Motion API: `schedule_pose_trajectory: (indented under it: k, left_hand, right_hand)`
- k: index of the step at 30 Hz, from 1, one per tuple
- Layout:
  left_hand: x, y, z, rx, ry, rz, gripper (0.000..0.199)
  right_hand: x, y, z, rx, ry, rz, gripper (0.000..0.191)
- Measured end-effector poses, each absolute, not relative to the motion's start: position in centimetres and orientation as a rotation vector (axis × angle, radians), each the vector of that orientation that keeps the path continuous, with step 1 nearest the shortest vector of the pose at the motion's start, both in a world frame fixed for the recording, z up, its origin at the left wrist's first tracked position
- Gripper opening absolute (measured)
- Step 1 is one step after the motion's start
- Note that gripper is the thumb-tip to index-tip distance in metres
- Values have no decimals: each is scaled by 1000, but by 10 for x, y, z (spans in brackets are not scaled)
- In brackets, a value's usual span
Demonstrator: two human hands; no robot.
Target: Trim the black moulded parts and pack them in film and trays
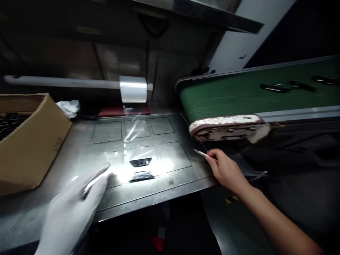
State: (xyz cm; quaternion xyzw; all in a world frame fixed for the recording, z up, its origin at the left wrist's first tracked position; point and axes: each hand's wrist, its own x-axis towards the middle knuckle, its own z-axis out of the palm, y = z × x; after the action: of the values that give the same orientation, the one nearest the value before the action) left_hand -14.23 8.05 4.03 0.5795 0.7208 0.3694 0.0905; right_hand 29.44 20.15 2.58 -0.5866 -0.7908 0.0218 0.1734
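gloved fingers sit close together on the left hand [73,207] at a metal tabletop [79,131], though one cannot tell whether anything is pinched between them. to its right, on the near side of a film roll [133,90], a dark part [140,162] lies just beyond a shinier part [141,176], neither touched by a hand. a bare right hand [225,168] grips a slim pointed tool [199,153] at the tabletop's right edge, near a green conveyor belt [225,102] carrying black pieces [275,88]. the step in hand looks like holding the tool ready, clear of both parts; bringing its tip to either would call for a leftward reach and a light, steady pinch
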Motion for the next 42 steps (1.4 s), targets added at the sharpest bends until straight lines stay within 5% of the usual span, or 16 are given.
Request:
schedule_pose_trajectory:
  k: [6,9,16,32,42]
  left_hand:
    - [-135,136,55,2145,1788,791,23]
    - [-130,145,50,2281,1738,711,9]
    - [-130,144,42,2318,1763,647,10]
    - [-130,139,47,2301,1710,713,15]
    - [-75,134,70,2742,1541,240,29]
  right_hand:
    - [204,188,67,-1192,-2533,483,15]
    - [154,204,83,-905,-2723,394,25]
    - [99,226,85,-694,-3037,271,35]
    - [282,219,73,-1191,-2776,146,31]
    - [230,216,11,-1198,-2279,121,35]
